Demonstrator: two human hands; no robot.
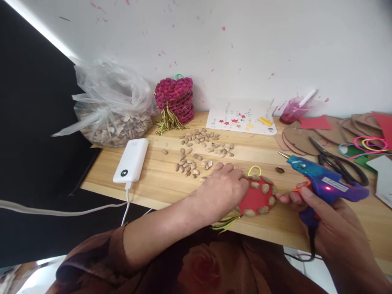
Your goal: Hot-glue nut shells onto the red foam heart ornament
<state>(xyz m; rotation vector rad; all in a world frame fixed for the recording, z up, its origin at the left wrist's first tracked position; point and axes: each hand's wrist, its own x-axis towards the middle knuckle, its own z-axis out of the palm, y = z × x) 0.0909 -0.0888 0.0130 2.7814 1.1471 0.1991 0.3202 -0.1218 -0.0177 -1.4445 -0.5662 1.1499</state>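
Observation:
My right hand (324,216) is wrapped round the grip of a blue and purple glue gun (318,173), a finger at its orange trigger. The gun's metal nozzle points up and left, and a red light glows on its body. My left hand (225,185) is curled over the left side of a red disc (252,200); its fingertips are hidden, so what they pinch cannot be seen. Peanut shells (265,188) ring the disc's rim, with a second row begun inside at the top. A yellow loop (255,169) tops the disc, and a yellow-green tassel (226,223) hangs at its lower left.
Loose peanuts (186,165) lie left of the disc. Behind stand a plastic bag of shells (116,126), a magenta peanut-covered ornament (174,100) and a paint cup (290,112). A white power bank (131,160) sits left; black scissors (337,163) and cardboard discs (301,136) lie right.

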